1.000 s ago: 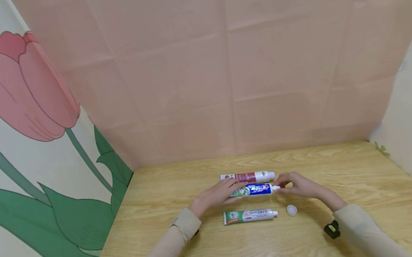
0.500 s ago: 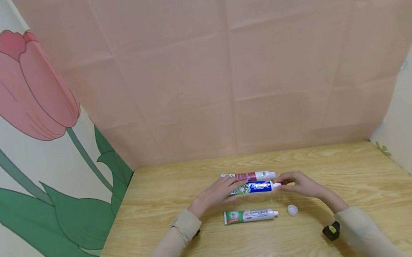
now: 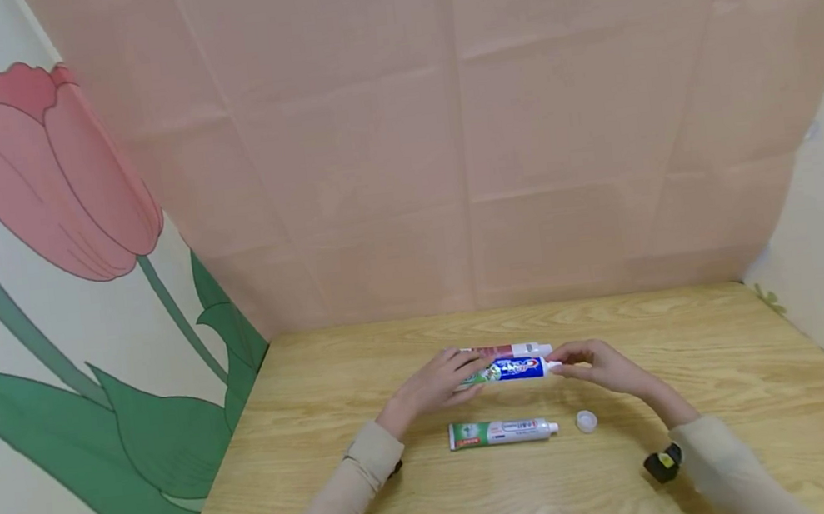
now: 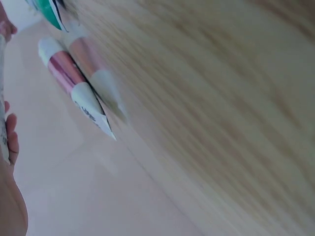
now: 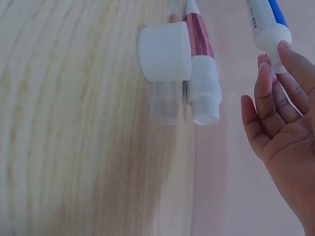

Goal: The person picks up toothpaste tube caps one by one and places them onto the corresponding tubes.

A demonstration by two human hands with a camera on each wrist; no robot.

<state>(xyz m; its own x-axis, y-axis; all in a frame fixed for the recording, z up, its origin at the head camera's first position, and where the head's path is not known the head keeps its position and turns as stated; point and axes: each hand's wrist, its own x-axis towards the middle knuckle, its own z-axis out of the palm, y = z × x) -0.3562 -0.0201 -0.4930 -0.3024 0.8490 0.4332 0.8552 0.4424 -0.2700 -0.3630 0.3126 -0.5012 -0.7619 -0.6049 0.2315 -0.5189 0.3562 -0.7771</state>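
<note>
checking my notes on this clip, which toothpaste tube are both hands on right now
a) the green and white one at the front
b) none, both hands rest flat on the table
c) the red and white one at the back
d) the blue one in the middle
d: the left hand grips the blue tube by its tail end while the right hand has its fingertips at the cap end.
</note>
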